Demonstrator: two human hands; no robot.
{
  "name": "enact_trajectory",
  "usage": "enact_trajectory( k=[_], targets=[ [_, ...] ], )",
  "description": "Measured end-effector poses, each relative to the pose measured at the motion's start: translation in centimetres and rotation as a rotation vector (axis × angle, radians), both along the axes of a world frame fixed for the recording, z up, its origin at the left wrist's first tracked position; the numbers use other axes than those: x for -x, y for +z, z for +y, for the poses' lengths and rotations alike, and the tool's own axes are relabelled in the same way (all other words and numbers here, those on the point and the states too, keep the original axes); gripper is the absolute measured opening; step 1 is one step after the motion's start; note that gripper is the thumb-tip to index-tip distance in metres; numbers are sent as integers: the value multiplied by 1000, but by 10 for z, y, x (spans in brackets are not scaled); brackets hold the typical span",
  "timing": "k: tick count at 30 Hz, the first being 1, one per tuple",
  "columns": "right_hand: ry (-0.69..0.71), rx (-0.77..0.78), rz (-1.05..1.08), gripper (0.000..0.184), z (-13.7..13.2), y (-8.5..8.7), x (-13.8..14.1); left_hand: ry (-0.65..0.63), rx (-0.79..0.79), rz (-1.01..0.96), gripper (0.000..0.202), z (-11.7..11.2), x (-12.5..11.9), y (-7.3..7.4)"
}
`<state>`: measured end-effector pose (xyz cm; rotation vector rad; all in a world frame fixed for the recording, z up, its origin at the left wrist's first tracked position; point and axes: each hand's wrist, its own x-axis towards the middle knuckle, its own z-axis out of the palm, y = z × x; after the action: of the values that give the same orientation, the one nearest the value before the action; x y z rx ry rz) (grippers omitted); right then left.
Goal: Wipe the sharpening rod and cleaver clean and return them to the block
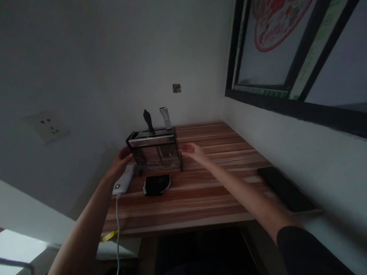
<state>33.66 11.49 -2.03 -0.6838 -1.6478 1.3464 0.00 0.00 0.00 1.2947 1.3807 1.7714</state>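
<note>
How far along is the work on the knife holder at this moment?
Done: two knives stand in the knife holder on the table. In hand: left hand and right hand reach its two ends, open; the holder sits on the wood, not lifted. Left: any grip or move of it.

Our left hand [121,157] and right hand [193,151] are bare; a dark sleeve [308,251] covers our right arm from about the elbow.

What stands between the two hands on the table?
Head view: a clear knife holder stands between the left hand and right hand; each hand is at one end of it.
</note>
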Motion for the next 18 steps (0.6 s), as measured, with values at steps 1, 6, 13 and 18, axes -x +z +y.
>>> enact_trajectory(
  k=[1, 6, 13, 18],
  targets=[
    [10, -13, -7, 63, 4, 4, 4, -40, 13, 10, 71, 5, 2, 0],
    [130, -40, -81, 94, 15, 24, 15, -190, 111, 34, 76, 20, 12, 1],
    [325, 23, -55, 104, 26, 39, 24, -289, 237, 43, 71, 21, 14, 13],
    [369, 41, -55, 98, 28, 38, 27, -308, 279, 32, 69, 24, 12, 18]
  ],
)
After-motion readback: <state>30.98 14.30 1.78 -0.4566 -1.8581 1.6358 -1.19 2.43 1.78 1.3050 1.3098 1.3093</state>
